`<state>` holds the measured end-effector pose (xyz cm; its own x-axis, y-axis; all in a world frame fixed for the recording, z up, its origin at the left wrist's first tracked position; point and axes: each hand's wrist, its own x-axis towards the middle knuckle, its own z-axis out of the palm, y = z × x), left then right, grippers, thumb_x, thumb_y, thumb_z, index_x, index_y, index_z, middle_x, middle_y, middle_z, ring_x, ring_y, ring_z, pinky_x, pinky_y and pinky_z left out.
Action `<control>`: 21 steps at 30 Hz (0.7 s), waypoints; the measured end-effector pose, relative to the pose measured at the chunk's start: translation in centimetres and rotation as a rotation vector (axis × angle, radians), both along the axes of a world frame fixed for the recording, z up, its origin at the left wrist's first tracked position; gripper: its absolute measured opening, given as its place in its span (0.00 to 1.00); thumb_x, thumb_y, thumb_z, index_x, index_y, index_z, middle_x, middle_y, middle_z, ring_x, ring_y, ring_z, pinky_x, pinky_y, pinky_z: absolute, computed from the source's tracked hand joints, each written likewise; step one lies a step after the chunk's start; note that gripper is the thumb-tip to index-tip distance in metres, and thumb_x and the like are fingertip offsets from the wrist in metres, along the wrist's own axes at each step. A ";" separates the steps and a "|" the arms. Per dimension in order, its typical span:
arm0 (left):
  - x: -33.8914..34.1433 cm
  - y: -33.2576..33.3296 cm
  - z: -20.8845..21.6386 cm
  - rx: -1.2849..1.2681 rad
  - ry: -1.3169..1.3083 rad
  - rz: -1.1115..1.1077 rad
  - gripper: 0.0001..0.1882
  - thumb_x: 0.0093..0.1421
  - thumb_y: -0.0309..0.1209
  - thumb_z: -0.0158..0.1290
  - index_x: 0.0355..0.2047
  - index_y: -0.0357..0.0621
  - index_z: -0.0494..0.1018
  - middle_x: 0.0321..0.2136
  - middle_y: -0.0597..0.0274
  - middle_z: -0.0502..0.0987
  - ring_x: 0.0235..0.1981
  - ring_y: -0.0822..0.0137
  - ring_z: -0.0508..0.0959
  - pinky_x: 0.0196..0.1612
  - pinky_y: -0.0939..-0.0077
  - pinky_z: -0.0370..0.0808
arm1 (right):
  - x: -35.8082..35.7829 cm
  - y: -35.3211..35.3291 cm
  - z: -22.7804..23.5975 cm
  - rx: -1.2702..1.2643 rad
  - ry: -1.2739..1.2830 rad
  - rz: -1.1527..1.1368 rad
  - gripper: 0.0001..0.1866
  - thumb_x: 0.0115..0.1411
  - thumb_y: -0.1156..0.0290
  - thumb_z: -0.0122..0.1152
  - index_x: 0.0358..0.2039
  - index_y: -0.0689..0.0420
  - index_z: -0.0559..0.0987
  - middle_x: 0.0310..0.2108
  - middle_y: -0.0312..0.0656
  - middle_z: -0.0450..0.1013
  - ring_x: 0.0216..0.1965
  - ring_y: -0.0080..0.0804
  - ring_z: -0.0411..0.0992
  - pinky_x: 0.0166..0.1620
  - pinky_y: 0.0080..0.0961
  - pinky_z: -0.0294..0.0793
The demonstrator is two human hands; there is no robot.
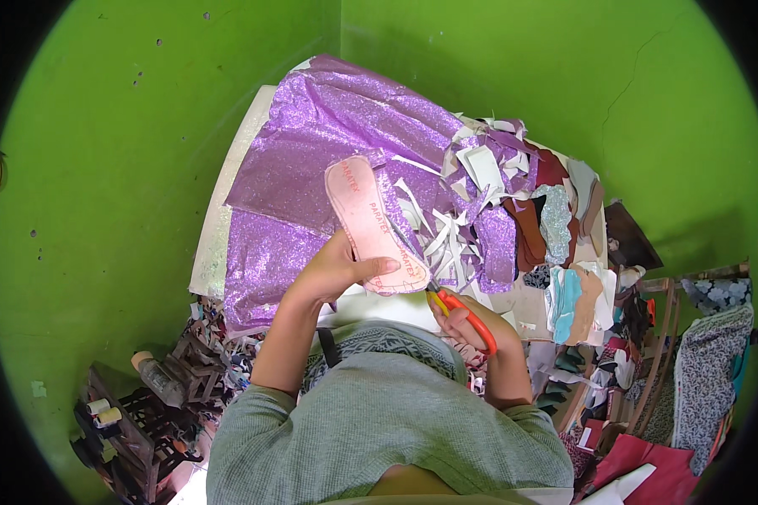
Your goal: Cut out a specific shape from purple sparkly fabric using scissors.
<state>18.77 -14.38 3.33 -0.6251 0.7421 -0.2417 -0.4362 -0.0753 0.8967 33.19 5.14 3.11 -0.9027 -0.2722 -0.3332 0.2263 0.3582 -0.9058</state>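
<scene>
A pale pink shoe insole with red print is pinched in my left hand, thumb across its face near the lower end. My right hand is closed round the orange-and-yellow handles of a pair of scissors. The scissors' pivot sits at the lower right edge of the insole; the blades are mostly hidden behind it. Beneath and beyond lies purple glitter fabric, spread over the table. White and purple offcuts are heaped just right of the insole.
On the table's right lie cut purple glitter pieces, brown pieces, a silver glitter piece and turquoise and tan pieces. Green walls close in behind. A dark wooden rack stands low left; patterned fabric hangs at right.
</scene>
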 end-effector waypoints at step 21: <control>1.9 1.5 0.7 0.287 -0.128 0.230 0.30 0.56 0.23 0.43 0.56 0.49 0.43 0.46 0.59 0.62 0.46 0.68 0.67 0.46 0.72 0.68 | -0.7 -1.0 -0.2 -0.317 -0.280 -0.298 0.13 0.48 0.69 0.44 0.37 0.53 0.66 0.22 0.26 0.59 0.19 0.12 0.52 0.21 0.10 0.50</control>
<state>20.65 -12.93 3.99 -0.7612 0.6351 -0.1314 -0.4859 -0.4243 0.7641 32.46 4.18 2.90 -0.8448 -0.1434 -0.5156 0.5256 -0.0413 -0.8497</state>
